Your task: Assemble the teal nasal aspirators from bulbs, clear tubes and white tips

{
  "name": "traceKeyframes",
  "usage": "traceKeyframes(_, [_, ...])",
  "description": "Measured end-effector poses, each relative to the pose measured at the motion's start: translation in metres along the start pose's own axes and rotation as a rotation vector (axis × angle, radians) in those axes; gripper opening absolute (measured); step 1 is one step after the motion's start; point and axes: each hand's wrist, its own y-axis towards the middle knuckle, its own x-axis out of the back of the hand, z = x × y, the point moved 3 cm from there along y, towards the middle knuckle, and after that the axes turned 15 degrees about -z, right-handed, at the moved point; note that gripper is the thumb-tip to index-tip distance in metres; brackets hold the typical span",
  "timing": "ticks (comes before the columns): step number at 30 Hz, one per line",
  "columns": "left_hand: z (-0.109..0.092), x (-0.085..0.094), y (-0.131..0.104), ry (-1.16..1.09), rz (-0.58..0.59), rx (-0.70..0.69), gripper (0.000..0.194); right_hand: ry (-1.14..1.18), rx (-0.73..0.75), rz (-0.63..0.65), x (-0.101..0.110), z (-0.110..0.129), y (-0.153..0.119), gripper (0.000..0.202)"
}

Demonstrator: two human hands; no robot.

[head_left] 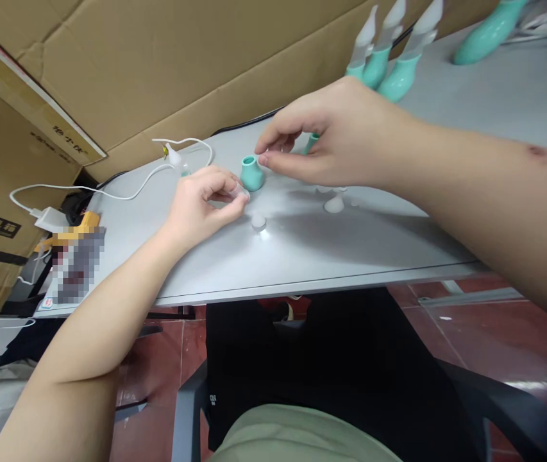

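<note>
Backdrop: A brown, creased cardboard panel (158,70) rises behind a pale grey, smooth-topped desk (196,266).
Teal bulb: A small, rounded, teal-green bulb with a soft sheen (252,178) stands upright on the desk between the two hands; it swells at the bottom and narrows to a short neck, whose round open mouth faces up and shows a darker green inside.
Left hand: The person's left hand (206,200) pinches a small, clear, see-through plastic piece (239,191) between thumb and fingers, just beside the bulb; the fingers cover part of its outline.
Right hand: The person's right hand (324,138) has thumb and forefinger drawn close together near the bulb's mouth; whether they grip anything small, I cannot tell.
Loose white parts: A small, round, matt white piece (258,222) lies nearer the desk's front edge, and a white, drop-shaped piece (334,205) lies below the right hand.
Behind the right wrist: Three teal bulbs with clear necks and tapering white tips (401,78) stand close together.
</note>
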Motion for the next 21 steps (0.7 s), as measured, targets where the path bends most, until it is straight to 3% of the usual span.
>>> traceKeyframes(2, [0.004, -0.001, -0.002, -0.012, -0.016, 0.065, 0.016, 0.046, 0.011, 0.031, -0.002, -0.001, 0.0, 0.008])
traceKeyframes(6, [0.017, -0.001, -0.001, -0.035, -0.1, 0.181, 0.064, 0.154, 0.163, 0.123, -0.012, 0.002, -0.001, 0.029])
traceKeyframes(9, [0.021, 0.0, 0.006, -0.062, -0.124, 0.237, 0.083, 0.278, 0.225, 0.14, -0.023, 0.003, -0.003, 0.034])
traceKeyframes(13, [0.013, 0.001, 0.022, -0.046, -0.049, 0.299, 0.088, 0.315, 0.199, 0.026, -0.027, 0.002, -0.006, 0.021])
traceKeyframes(17, [0.013, -0.005, 0.036, 0.017, -0.037, 0.291, 0.084, 0.274, 0.023, -0.103, -0.015, -0.002, -0.002, 0.012])
traceKeyframes(19, [0.022, -0.01, 0.036, 0.044, -0.057, 0.253, 0.075, 0.278, -0.061, -0.142, -0.007, -0.004, 0.002, 0.022])
traceKeyframes(21, [0.037, -0.016, 0.029, 0.081, -0.053, 0.222, 0.068, 0.293, -0.117, -0.087, -0.003, -0.004, 0.006, 0.033])
